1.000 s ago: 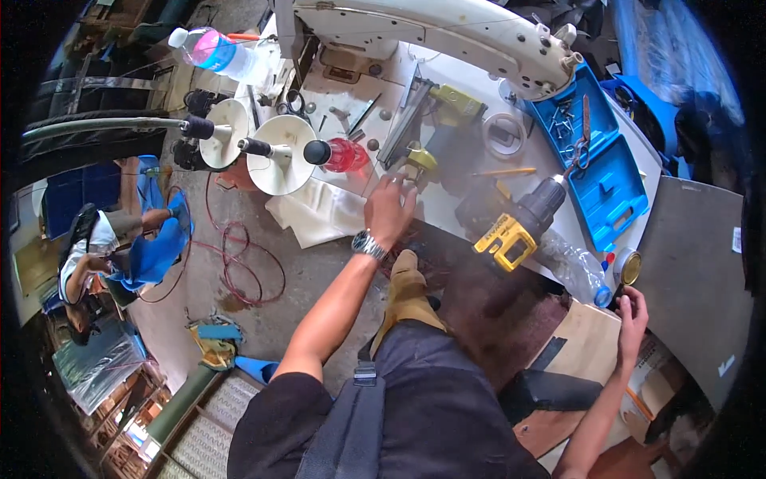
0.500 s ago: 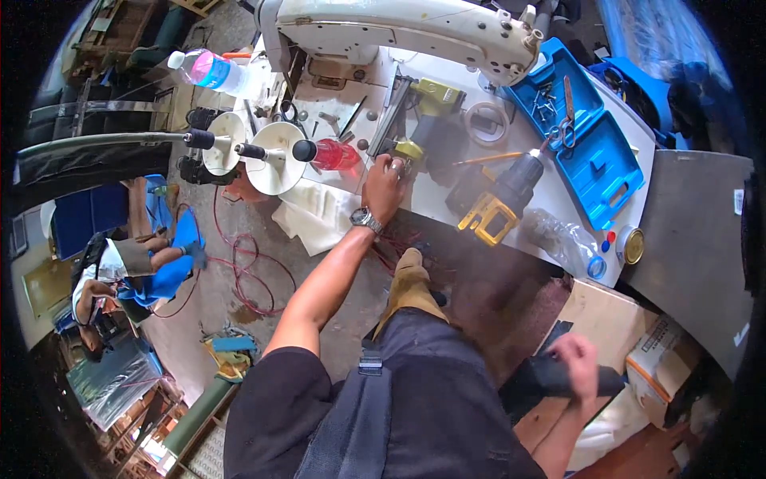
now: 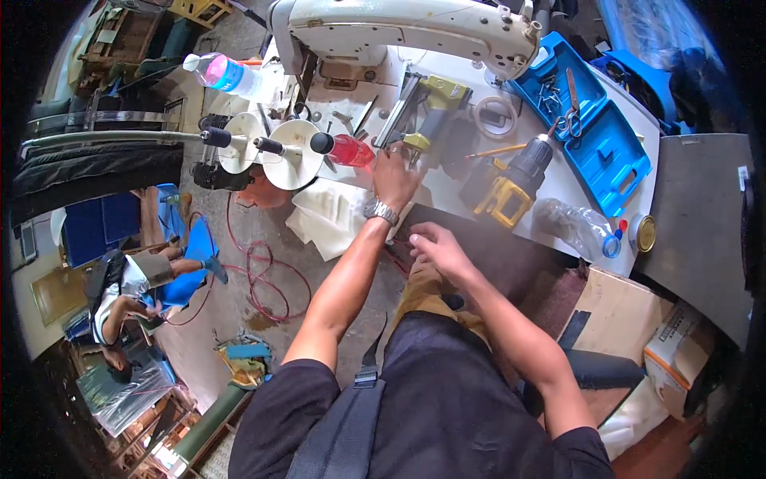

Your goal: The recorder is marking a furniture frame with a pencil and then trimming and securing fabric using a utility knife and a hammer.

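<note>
The left hand (image 3: 396, 177) lay just above the centre of the frame, stretched out to the worktable (image 3: 447, 191), its fingers curled down over the handle end of a yellow-green pneumatic nail gun (image 3: 427, 116). Whether the fingers were fully clamped round the handle could not be told, since the back of the hand covered them. The nail gun's long axis ran from the hand up and slightly right, toward the base of the cream-white industrial sewing machine (image 3: 399, 28) across the top of the frame; its metal magazine was a straight grey bar along the left side of its blocky plastic body.

The right hand (image 3: 437, 247) hovered lower, just right of centre, fingers loosely spread and holding nothing, over the dark near edge of the table. It was the farther hand from the nail gun and the nearer one to the yellow-and-black cordless drill (image 3: 511, 185), which lay on its side to the upper right of it.

A metal wristwatch (image 3: 381, 211) sat on the left wrist. A pale folded cloth (image 3: 331, 215) hung beside it, left of the forearm. A red translucent bottle (image 3: 351, 150) lay left of the hand, and an open blue plastic tool case (image 3: 594, 132) lay at upper right.
</note>
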The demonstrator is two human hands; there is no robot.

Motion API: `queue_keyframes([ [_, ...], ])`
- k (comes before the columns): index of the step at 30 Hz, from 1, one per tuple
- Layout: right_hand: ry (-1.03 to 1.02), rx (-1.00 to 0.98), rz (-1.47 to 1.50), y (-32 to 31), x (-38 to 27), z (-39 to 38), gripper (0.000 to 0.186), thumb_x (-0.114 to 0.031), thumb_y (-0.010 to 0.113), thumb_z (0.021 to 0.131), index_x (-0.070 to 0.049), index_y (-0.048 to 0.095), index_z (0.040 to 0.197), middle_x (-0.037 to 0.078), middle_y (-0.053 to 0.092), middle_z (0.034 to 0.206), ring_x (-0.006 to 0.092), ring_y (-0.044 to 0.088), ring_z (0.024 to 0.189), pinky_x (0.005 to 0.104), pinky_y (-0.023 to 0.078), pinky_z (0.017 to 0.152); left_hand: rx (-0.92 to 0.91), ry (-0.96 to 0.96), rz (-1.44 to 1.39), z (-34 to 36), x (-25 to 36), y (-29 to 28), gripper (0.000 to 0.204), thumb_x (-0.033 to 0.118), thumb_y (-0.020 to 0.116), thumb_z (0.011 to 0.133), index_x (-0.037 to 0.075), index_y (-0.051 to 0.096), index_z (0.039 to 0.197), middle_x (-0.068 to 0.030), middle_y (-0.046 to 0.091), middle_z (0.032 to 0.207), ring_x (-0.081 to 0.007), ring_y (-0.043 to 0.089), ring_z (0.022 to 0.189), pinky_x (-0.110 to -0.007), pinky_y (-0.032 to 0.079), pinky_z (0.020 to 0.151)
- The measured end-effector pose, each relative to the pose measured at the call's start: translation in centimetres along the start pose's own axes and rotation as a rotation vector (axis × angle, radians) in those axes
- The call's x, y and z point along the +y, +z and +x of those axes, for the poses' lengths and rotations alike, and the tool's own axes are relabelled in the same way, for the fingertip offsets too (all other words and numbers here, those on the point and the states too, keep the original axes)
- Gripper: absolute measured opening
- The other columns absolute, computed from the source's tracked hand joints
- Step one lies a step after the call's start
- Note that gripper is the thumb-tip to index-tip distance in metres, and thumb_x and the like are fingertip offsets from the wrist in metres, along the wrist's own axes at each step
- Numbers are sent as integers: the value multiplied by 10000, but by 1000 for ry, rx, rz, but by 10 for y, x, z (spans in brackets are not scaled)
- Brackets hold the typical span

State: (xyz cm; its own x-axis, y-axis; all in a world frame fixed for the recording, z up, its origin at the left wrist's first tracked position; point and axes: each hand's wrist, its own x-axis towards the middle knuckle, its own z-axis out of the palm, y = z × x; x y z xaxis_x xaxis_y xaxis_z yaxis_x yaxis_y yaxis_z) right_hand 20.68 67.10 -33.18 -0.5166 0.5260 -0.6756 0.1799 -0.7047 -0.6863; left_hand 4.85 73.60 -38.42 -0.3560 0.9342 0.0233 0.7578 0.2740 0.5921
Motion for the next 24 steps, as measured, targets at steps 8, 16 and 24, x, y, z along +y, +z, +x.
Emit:
queue_keyframes([
  [8,-9,54,-56,-11,13,-6,345,-182,588,876,29,554,1148,79,635,916,123,573,727,281,487,622,-286,-37,117,-20,-1,-28,583,45,549,669,47,498,1249,-286,515,1043,-443,554,912,-475,466,829],
  [16,-61,0,-241,-14,31,-21,348,-210,571,897,37,569,1142,85,635,954,136,596,819,293,501,726,-290,-148,50,-82,-25,-54,486,46,543,715,-24,546,1197,-246,558,963,-372,592,820,-408,497,770],
  [24,-108,27,-277,-15,58,-100,503,-299,608,893,40,494,1247,155,613,1135,227,577,1076,343,448,930,-471,-291,-420,-219,-8,-83,459,95,675,720,-28,551,1145,-143,595,1010,-202,620,892,-322,511,764],
])
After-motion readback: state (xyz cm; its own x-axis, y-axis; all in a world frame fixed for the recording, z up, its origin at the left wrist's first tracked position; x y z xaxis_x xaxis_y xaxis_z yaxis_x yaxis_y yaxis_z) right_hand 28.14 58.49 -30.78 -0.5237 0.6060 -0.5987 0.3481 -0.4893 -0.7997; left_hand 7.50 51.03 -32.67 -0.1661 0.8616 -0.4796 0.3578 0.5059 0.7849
